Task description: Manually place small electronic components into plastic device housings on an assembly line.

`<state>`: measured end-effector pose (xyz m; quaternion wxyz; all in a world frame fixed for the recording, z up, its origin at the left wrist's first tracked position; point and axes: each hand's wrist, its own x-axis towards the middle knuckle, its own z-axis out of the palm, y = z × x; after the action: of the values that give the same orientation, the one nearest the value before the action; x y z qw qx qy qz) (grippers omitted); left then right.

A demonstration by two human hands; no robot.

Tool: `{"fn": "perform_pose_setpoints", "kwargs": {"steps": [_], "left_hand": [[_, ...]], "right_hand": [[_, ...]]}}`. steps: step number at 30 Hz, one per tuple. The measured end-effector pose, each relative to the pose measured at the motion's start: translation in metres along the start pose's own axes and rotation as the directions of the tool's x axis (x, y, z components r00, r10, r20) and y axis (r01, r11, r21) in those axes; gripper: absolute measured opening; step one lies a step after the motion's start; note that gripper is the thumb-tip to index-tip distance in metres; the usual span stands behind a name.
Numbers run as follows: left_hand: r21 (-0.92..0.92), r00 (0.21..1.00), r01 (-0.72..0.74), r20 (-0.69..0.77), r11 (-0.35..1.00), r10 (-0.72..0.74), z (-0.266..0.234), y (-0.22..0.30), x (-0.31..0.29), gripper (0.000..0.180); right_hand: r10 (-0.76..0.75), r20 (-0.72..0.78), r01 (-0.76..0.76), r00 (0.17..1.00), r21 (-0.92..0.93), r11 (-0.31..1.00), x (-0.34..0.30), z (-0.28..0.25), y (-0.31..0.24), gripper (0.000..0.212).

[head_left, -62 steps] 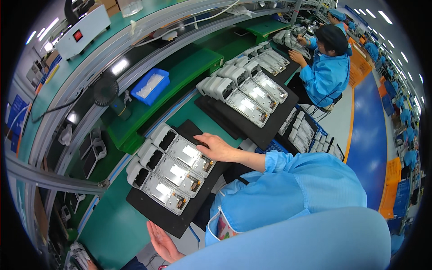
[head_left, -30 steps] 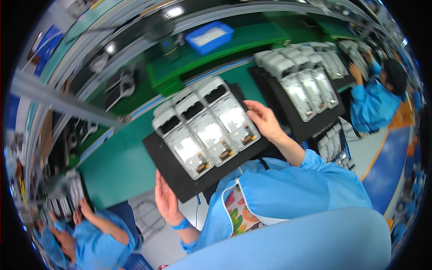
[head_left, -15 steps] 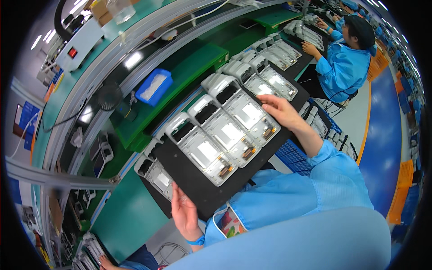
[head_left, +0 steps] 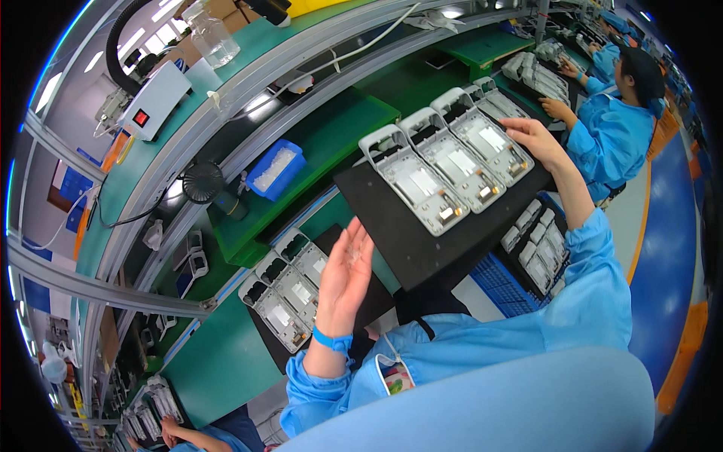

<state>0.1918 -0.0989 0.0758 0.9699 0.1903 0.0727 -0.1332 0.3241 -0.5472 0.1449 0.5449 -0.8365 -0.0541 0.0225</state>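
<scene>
My right hand (head_left: pixel 536 142) grips the far right edge of a black board (head_left: pixel 399 237); the board hides part of its grip. Three grey device housings (head_left: pixel 422 188) lie side by side on the board, each with a loop-like frame at the top and a small orange-edged part near the bottom. My left hand (head_left: pixel 346 275) is turned palm up by the board's left edge, its fingers stretched and lightly cupped. Small clear pieces (head_left: pixel 352 256) seem to lie in that palm. Another black board (head_left: pixel 354 282) with similar housings (head_left: pixel 290 290) rests on the green bench, partly behind my left hand.
A blue bin (head_left: pixel 277 169) of small clear pieces stands on the green shelf (head_left: pixel 339 124), near a small black fan (head_left: pixel 202 182). A blue crate (head_left: pixel 497 282) with housings is at my right. Co-workers (head_left: pixel 614 113) sit at the far right and lower left.
The board with three housings has moved right and farther away with my right hand. My left hand has risen and is apart from it; the housings on the bench have come into view.
</scene>
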Motion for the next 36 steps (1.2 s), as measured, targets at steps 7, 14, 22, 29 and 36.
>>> {"fn": "perform_pose_setpoints", "kwargs": {"steps": [7, 14, 22, 29, 36], "left_hand": [[0.157, 0.967, -0.166, -0.168, 0.974, 0.192, 0.020, 0.047, 0.079, 0.045], [0.105, 0.951, -0.224, -0.193, 0.969, 0.241, -0.006, 0.070, 0.137, 0.049], [0.057, 0.940, -0.217, -0.259, 0.974, 0.225, -0.029, 0.058, 0.141, 0.044], [-0.131, 0.983, -0.171, -0.086, 0.977, 0.161, -0.020, 0.032, 0.051, 0.044], [-0.337, 0.998, -0.055, 0.014, 0.940, 0.063, -0.028, 0.004, -0.079, 0.062]], "right_hand": [[-0.039, 0.039, 0.038, 0.998, 0.032, 0.999, 0.138, 0.032, 0.006, 0.042], [-0.006, 0.082, 0.003, 0.997, 0.039, 0.999, 0.223, 0.060, 0.024, 0.041], [0.101, 0.210, -0.122, 0.972, 0.092, 0.988, 0.232, 0.063, 0.031, 0.042], [-0.208, -0.049, 0.173, 0.977, -0.389, 0.905, 0.197, 0.026, 0.039, 0.042], [-0.484, -0.018, 0.482, 0.875, -0.078, 0.873, -0.006, 0.129, -0.037, 0.020]]}}
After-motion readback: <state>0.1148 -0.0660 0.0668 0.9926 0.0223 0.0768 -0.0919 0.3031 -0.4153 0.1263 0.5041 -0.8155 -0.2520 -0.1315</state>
